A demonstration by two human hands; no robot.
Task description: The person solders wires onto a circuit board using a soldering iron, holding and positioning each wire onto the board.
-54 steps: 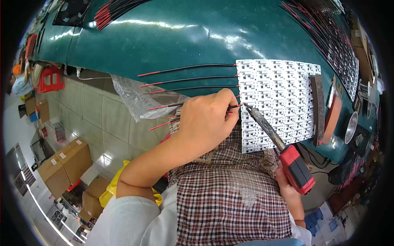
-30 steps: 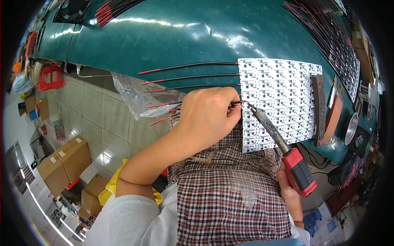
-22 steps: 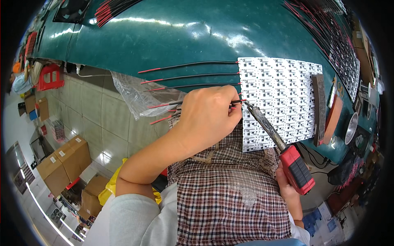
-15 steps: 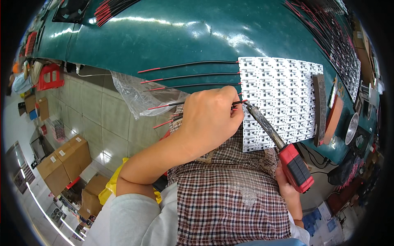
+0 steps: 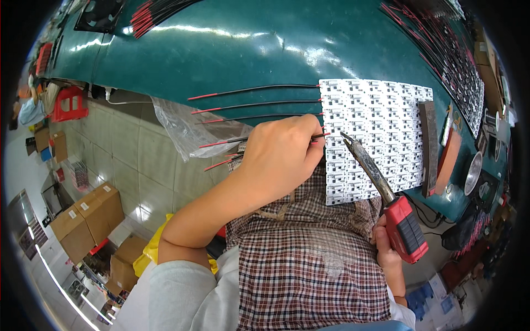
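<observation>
My left hand (image 5: pixel 276 157) pinches a black wire (image 5: pixel 226 143) with red ends. Its stripped end reaches the left edge of a white panel of small circuit boards (image 5: pixel 372 118). More such wires (image 5: pixel 256 88) run out leftward from that edge, above the hand; another couple pass partly behind it. My right hand (image 5: pixel 388 251) grips a red and black soldering iron (image 5: pixel 406 229) below the panel. The iron's tip hovers over or on the panel, just right of the wire end and apart from it; I cannot tell whether it touches the boards.
A dark bar (image 5: pixel 428 149) lies along the panel's right edge, with an orange-brown block (image 5: pixel 448 163) and a round metal dish (image 5: pixel 473 172) beyond. Bundled wires (image 5: pixel 160 16) lie on the green table (image 5: pixel 221 55) at the far left. A plastic bag (image 5: pixel 185 129) hangs over the near edge.
The soldering iron's tip has moved right, away from the wire end it was at. My left hand has hardly moved and keeps its pinch.
</observation>
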